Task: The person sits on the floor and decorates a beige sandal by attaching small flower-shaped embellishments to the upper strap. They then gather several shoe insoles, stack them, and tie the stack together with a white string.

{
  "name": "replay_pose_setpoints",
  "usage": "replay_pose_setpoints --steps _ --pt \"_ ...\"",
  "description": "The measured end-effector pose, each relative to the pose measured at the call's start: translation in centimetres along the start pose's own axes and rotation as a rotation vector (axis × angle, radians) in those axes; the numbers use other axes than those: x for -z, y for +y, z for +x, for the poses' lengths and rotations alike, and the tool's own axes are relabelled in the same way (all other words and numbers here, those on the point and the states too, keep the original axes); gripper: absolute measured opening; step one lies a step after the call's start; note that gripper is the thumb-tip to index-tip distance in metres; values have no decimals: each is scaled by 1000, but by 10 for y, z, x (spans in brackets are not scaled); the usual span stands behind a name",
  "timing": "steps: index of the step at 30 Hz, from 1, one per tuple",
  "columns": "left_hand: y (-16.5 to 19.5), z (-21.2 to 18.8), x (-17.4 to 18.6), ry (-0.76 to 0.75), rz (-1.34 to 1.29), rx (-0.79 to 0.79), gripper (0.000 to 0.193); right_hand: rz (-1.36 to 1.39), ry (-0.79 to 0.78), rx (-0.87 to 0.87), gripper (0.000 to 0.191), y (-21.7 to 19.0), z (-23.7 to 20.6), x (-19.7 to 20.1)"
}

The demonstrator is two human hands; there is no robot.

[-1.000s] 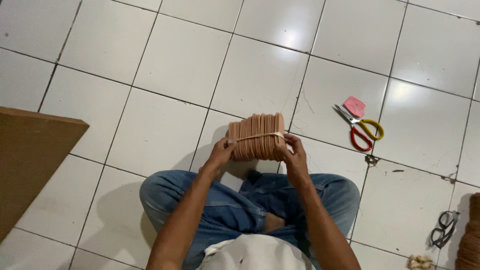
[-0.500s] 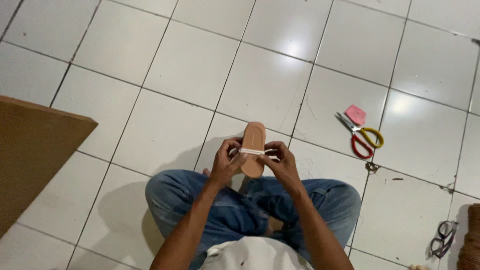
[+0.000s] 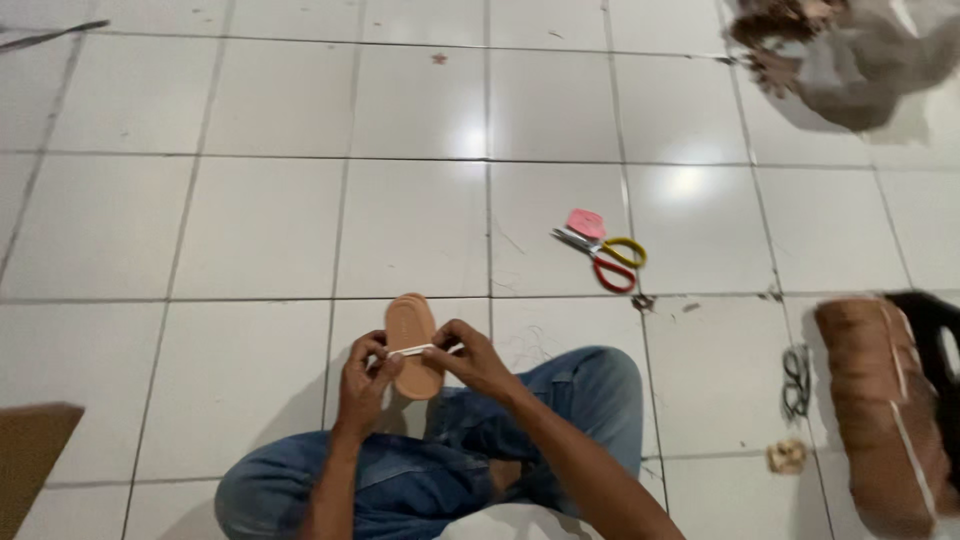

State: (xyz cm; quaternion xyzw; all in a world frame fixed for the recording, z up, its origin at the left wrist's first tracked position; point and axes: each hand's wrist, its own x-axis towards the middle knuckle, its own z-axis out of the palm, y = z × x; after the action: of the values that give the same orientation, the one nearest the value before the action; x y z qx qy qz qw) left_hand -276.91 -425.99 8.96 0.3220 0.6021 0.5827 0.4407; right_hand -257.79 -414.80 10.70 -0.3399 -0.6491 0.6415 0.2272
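Head view: both my hands pinch a white band [image 3: 425, 350] across a tan sole stack [image 3: 412, 343], left hand [image 3: 362, 385] and right hand [image 3: 472, 358] flanking it. Its long axis points away from me, above my lap; scissors [image 3: 603, 257] lie well off to the right on the floor [image 3: 250, 230].

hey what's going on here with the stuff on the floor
A person in jeans sits on a white tiled floor, both hands gripping a tan stack of sole-shaped pieces bound with a pale band. The left hand and right hand pinch that band. Scissors lie nearby, and a larger tan bundle sits further right.
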Motion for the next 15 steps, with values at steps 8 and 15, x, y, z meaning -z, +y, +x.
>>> replay_pose_setpoints --steps 8,15 --pt "-4 -34 -41 -80 131 18 30 -295 310 -58 93 5 -34 -7" --pt "-3 -37 -110 -380 106 89 46 -161 482 -260 113 -2 -70 60"
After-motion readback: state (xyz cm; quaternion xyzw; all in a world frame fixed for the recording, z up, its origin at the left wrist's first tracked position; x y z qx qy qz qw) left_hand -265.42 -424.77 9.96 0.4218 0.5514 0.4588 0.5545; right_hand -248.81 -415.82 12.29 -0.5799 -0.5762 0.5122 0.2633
